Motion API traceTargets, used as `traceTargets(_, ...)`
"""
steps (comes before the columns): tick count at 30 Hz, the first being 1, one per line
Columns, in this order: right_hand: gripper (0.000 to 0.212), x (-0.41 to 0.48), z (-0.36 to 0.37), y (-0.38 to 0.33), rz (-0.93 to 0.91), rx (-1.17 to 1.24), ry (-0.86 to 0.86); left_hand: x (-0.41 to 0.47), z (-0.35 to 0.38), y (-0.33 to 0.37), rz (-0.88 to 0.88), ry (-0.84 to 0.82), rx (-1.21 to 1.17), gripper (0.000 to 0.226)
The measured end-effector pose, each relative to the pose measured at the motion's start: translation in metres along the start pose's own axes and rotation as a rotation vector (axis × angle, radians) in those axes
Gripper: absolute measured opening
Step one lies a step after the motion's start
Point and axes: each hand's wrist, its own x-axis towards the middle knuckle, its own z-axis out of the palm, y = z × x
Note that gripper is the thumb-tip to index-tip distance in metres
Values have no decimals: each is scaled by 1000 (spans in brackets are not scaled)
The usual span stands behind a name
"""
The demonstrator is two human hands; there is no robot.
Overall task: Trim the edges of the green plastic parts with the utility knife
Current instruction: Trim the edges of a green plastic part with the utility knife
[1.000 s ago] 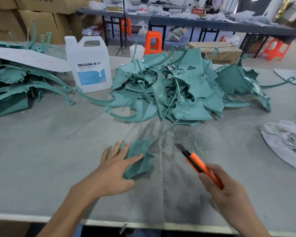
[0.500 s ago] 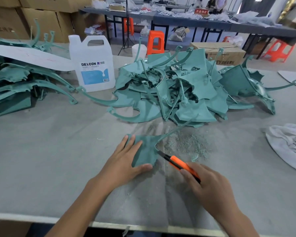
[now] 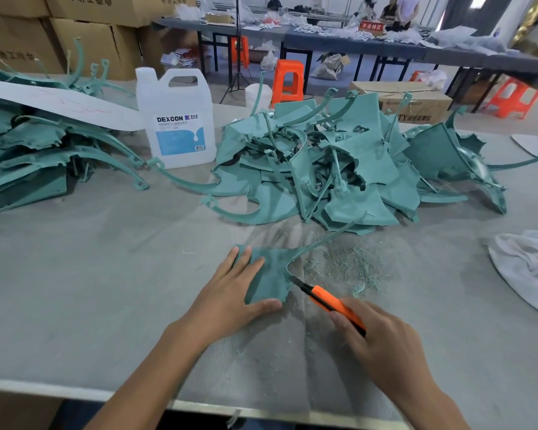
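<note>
A green plastic part [image 3: 272, 276] with a long thin arm lies flat on the grey table [image 3: 90, 274] in front of me. My left hand [image 3: 230, 294] presses it down with straight fingers, thumb at its near edge. My right hand [image 3: 382, 346] grips an orange utility knife [image 3: 336, 305], and its blade tip touches the part's right edge. A large heap of green parts [image 3: 339, 169] lies behind, and another stack of green parts [image 3: 35, 153] sits at the far left.
A white DEXCON jug [image 3: 176, 119] stands between the two piles. Green shavings [image 3: 345, 265] lie right of the part. White cloths [image 3: 531, 268] sit at the right edge. Cardboard boxes [image 3: 84, 26], orange stools [image 3: 288, 80] and another table [image 3: 385, 48] stand beyond.
My right hand brought the knife from the air down to the part's right edge. My left hand shifted the part slightly away and flattened onto it.
</note>
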Motion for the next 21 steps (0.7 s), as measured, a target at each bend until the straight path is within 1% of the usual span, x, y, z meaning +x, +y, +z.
traceTargets(2, 24, -1, 1, -1, -5, -8, 16, 0, -1, 0, -1, -6, -4, 111)
traceTargets(4, 33, 0, 2, 1, 19, -14, 42, 0, -1, 0, -4, -19, -13, 111)
traceTargets(6, 34, 0, 3, -1, 20, 10, 73, -1, -4, 0, -6, -33, -32, 111)
traceTargets(9, 27, -3, 3, -1, 58, 124, 114, -4, -13, 1, -21, -25, -1, 109)
traceTargets(11, 20, -2, 1, 4, 75, 127, 128, -6, -17, 5, -66, -18, 27, 113)
traceTargets(13, 20, 2, -3, 10, 59, 90, 101, -8, -15, 18, -112, 22, 28, 117)
traceTargets(14, 22, 4, -4, 12, 39, 77, 80, -8, -12, 25, -116, 73, 49, 114)
traceTargets(16, 27, 9, -5, 15, -6, 72, 34, -7, -7, 34, -92, 160, 96, 100)
traceTargets(18, 36, 13, -8, 18, -34, 53, -41, -6, -8, 32, -80, 126, 54, 95)
traceTargets(21, 46, 18, -12, 21, -63, 16, -175, -6, -12, 19, -65, 50, -18, 99)
